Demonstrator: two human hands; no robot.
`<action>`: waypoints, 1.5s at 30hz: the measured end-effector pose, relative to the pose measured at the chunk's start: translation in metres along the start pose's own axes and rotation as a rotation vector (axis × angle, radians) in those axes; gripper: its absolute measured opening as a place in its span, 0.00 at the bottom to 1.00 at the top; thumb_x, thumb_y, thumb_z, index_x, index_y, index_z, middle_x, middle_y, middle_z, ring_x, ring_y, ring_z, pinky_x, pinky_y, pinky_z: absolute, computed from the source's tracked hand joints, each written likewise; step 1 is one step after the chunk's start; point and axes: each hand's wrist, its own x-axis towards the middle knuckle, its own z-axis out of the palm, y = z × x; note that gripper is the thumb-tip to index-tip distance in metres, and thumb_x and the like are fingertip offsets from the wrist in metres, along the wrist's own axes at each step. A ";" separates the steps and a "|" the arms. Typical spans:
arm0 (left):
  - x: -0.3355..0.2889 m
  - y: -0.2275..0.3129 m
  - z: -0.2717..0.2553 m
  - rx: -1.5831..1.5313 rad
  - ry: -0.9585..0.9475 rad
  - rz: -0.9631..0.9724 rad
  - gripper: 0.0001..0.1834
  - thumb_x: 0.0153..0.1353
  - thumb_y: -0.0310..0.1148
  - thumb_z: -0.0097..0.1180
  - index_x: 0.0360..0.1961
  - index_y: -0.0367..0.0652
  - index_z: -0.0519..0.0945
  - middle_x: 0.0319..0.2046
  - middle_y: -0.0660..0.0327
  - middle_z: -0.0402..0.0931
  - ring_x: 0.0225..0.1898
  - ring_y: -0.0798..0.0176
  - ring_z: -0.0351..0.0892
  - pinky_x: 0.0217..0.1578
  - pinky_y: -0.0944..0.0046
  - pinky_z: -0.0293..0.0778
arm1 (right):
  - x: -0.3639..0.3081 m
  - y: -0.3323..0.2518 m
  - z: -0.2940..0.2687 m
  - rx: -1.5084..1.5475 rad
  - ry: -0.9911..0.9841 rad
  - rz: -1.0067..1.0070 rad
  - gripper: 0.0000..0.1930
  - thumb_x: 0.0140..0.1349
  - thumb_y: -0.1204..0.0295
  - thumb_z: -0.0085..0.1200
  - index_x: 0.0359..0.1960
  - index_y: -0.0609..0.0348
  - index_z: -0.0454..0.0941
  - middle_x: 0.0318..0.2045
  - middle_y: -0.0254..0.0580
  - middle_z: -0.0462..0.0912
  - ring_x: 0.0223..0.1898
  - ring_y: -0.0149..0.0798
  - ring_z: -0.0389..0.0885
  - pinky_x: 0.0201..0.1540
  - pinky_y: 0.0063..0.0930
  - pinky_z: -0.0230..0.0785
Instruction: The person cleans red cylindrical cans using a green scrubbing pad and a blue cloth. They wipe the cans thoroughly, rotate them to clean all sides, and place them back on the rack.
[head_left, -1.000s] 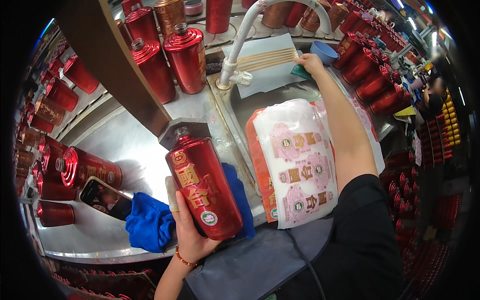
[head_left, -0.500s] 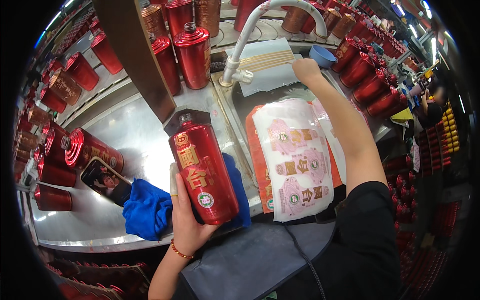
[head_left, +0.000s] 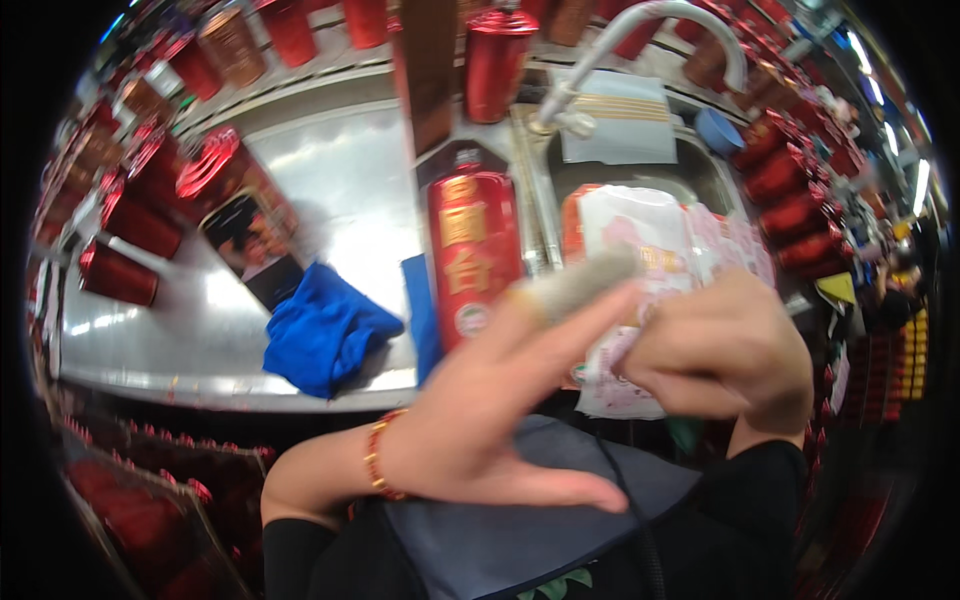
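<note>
A smooth, glossy red finish is shown on the bottle (head_left: pixel 482 235); shiny metal is seen in the worktop (head_left: pixel 345 215), matt cloth in the blue rag (head_left: pixel 325 330).

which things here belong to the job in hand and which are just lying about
Likely part of the job:
shiny red bottle with gold characters, partly behind the left hand
thin white sheets printed in pink, partly behind the right hand

Probably just lying about:
dark rectangular phone with a lit screen
crumpled bright-blue fabric cloth
</note>
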 end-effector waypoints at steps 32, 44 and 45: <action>-0.082 -0.022 0.023 -0.089 0.196 -0.320 0.06 0.60 0.26 0.70 0.39 0.40 0.88 0.30 0.57 0.85 0.31 0.57 0.85 0.33 0.61 0.77 | -0.002 0.013 0.108 0.506 0.009 0.332 0.10 0.53 0.74 0.74 0.35 0.62 0.87 0.28 0.38 0.85 0.28 0.34 0.82 0.31 0.27 0.71; -0.091 -0.036 0.022 -0.251 0.419 -0.654 0.05 0.64 0.25 0.68 0.40 0.36 0.88 0.31 0.62 0.87 0.31 0.77 0.84 0.32 0.76 0.77 | -0.006 0.021 0.128 0.657 0.227 0.585 0.04 0.63 0.76 0.66 0.34 0.65 0.86 0.28 0.35 0.81 0.29 0.25 0.78 0.32 0.21 0.67; -0.091 -0.036 0.022 -0.247 0.419 -0.662 0.04 0.65 0.24 0.66 0.40 0.35 0.86 0.31 0.62 0.87 0.31 0.76 0.84 0.33 0.76 0.76 | -0.007 0.022 0.129 0.629 0.242 0.571 0.04 0.64 0.76 0.66 0.34 0.65 0.86 0.27 0.35 0.81 0.28 0.25 0.78 0.32 0.21 0.67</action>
